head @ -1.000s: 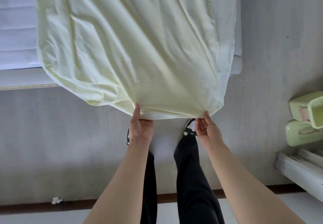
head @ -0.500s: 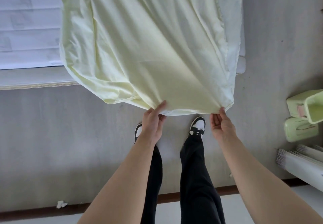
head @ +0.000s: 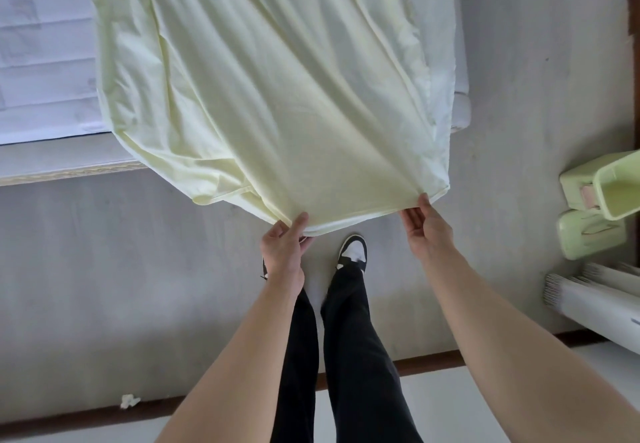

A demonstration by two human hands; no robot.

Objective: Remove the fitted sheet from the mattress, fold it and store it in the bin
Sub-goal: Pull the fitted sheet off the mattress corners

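A pale yellow fitted sheet (head: 277, 89) stretches from the white mattress (head: 45, 62) toward me, lifted above the grey floor. My left hand (head: 285, 247) pinches its near edge at the left, thumb on top of the cloth. My right hand (head: 427, 226) pinches the near right corner. The edge sags a little between the two hands. A light green bin (head: 613, 186) stands at the right edge of view, open side toward me, with a green lid (head: 588, 233) lying beside it.
My legs in black trousers and a black-and-white shoe (head: 353, 252) stand on the grey floor below the sheet. A white ribbed unit (head: 595, 297) lies at the lower right. A crumpled scrap (head: 130, 400) lies by the brown skirting strip.
Both hands have drawn the sheet's near edge to the right and spread wider apart. More of the mattress shows at the left.
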